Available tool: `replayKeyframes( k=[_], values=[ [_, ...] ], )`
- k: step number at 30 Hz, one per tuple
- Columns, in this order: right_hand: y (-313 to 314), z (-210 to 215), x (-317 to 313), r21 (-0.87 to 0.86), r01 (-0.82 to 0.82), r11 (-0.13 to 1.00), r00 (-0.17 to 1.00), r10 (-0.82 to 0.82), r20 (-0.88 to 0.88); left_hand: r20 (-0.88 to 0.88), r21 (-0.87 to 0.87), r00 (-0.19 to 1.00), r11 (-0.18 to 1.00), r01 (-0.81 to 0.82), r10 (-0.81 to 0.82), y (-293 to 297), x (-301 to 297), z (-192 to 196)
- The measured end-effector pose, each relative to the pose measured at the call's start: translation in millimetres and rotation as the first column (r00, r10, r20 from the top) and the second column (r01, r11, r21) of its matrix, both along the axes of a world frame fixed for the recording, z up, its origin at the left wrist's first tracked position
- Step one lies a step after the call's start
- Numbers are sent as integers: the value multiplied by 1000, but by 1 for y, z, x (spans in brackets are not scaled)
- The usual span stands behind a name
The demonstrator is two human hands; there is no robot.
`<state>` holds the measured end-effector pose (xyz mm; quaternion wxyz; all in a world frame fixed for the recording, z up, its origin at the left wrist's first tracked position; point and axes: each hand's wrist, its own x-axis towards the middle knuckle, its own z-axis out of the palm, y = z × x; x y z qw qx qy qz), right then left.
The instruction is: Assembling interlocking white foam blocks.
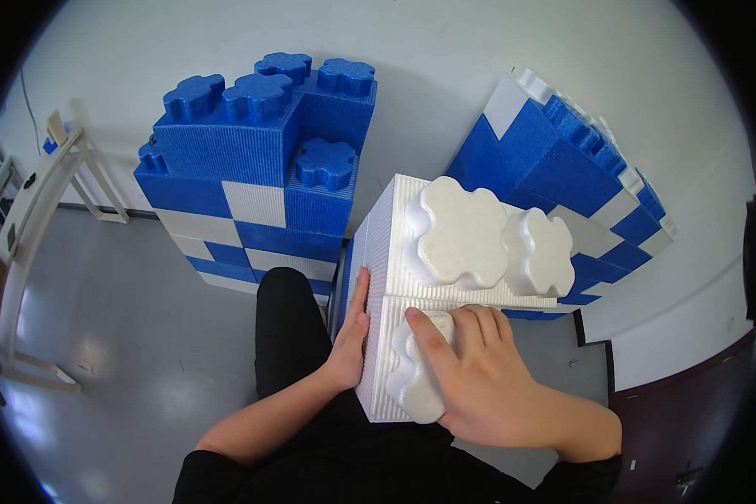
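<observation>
Two large white toy building blocks lie side by side in front of me: a longer white block (466, 235) with two clover-shaped studs, and a smaller white block (412, 370) nearer my body with one stud showing. My left hand (349, 349) lies flat against the ribbed left side of the blocks, fingers straight. From above, my right hand (487, 370) grips the stud of the smaller block, with its fingers bent over it. A thin seam shows between the two blocks. Blue surface peeks out below on the left; most of what lies beneath is hidden.
A tall stack of blue and white blocks (260, 210) stands ahead left, against the wall. Another blue and white stack (554, 176) rises at the right. A white table frame (34, 202) is at far left. The grey floor (143, 336) and a dark door (689, 412) also show.
</observation>
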<state>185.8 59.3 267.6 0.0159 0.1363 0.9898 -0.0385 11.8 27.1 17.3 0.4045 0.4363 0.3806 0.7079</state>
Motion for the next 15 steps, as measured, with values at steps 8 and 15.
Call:
replayKeyframes(
  k=[8,15],
  values=[
    [2,-3,8,-49,3,999,997,-7,-82,18,-37,1000,999,9,-8,-1,-3,-2],
    [3,4,8,17,-15,1000,996,17,-89,15,-25,1000,999,26,-26,1,-5,-20]
  ],
)
